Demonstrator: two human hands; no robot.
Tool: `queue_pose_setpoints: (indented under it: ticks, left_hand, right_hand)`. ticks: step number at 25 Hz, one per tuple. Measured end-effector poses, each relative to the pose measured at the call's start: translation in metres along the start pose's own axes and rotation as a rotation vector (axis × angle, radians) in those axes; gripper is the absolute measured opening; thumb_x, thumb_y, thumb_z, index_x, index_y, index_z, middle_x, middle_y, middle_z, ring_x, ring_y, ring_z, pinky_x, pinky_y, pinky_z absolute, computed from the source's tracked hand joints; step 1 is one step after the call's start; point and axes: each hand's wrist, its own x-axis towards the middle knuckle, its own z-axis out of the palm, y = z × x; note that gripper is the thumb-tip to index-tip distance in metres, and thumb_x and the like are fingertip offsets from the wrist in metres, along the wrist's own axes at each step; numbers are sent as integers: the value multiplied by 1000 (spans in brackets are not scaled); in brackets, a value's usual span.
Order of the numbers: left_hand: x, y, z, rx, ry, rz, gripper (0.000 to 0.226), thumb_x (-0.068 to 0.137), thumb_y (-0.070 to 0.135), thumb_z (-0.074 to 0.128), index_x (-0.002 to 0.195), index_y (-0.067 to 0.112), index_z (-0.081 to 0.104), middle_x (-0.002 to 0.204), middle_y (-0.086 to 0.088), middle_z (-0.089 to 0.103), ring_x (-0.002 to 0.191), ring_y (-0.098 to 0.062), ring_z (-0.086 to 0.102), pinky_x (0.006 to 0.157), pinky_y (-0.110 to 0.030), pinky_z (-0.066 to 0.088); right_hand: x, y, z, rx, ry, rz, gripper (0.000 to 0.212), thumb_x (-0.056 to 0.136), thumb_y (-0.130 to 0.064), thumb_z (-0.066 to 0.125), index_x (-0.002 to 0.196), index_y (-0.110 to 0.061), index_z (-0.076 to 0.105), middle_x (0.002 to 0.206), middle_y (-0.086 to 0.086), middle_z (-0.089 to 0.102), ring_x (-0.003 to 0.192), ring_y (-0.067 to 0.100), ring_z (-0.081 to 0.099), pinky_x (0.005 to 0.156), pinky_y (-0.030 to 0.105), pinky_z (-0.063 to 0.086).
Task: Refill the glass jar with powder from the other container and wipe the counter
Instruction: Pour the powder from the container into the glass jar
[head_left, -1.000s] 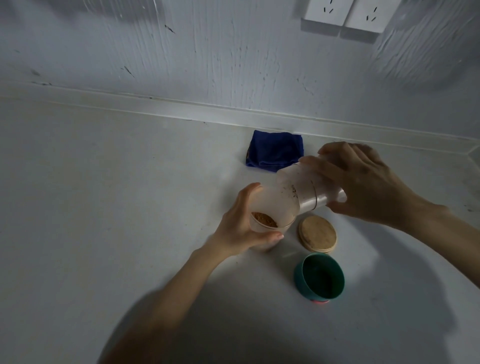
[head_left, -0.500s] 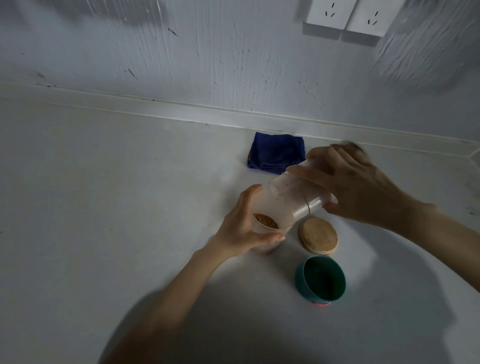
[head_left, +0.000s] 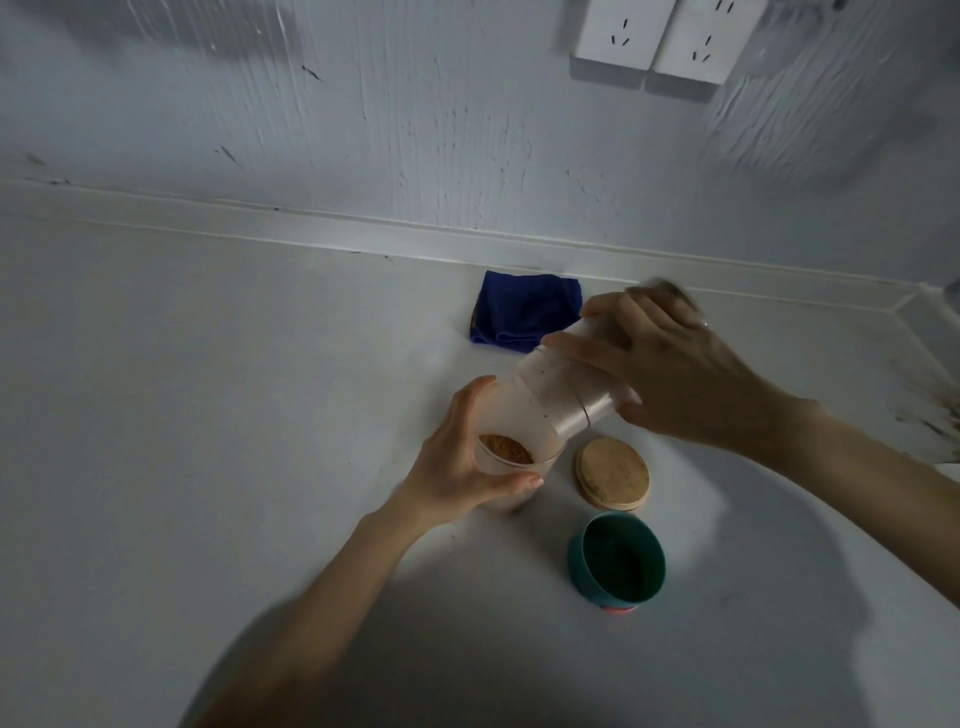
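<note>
Steeper goes the tilt of the frosted container (head_left: 566, 400) than a second ago, its mouth right at the glass jar's (head_left: 511, 460) rim, so I'd say the last powder (head_left: 506, 449) is being coaxed in. Left hand (head_left: 462, 462) curls round the jar on the counter (head_left: 208, 415); right hand (head_left: 670, 374) grips the container's raised base, and the blue cloth (head_left: 524, 312) waits behind.

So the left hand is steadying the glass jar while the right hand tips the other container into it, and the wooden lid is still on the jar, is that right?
Not quite. The wooden lid is off, lying flat on the counter beside the glass jar, as the head view shows. The rest holds: the left hand steadies the jar while the right hand tips the other container into it.
</note>
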Motion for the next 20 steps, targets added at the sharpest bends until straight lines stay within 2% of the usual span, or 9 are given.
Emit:
queue_pose_setpoints:
  ticks: [7,10,15,20]
  left_hand:
    - [0,0,1,11,9,-29,98,54,42,73,134,28,18,140,6,30,121,-7,34,95,-30,40]
    - [0,-1,1,16,0,-30,98,59,38,78,135,27,17,142,4,29,126,-13,34,98,-33,41]
    - [0,0,2,15,14,-25,99,55,41,74,135,26,18,137,8,30,121,-6,32,93,-25,37]
    - [1,2,1,28,18,-14,98,61,31,80,135,24,17,138,5,30,117,-5,31,92,-25,36]
  right_hand:
    - [-1,1,-6,-50,20,-43,89,46,-16,85,124,-29,42,118,15,55,104,38,54,91,53,43]
    - [-1,0,-5,-68,35,-60,88,46,-16,85,123,-29,44,119,14,56,104,38,55,91,52,43]
    - [1,2,-1,-43,17,-21,87,47,-18,85,123,-27,45,118,16,56,104,37,55,94,53,40]
    - [-2,2,-1,-5,6,-1,87,48,-17,85,125,-26,44,117,18,56,104,39,55,96,55,37]
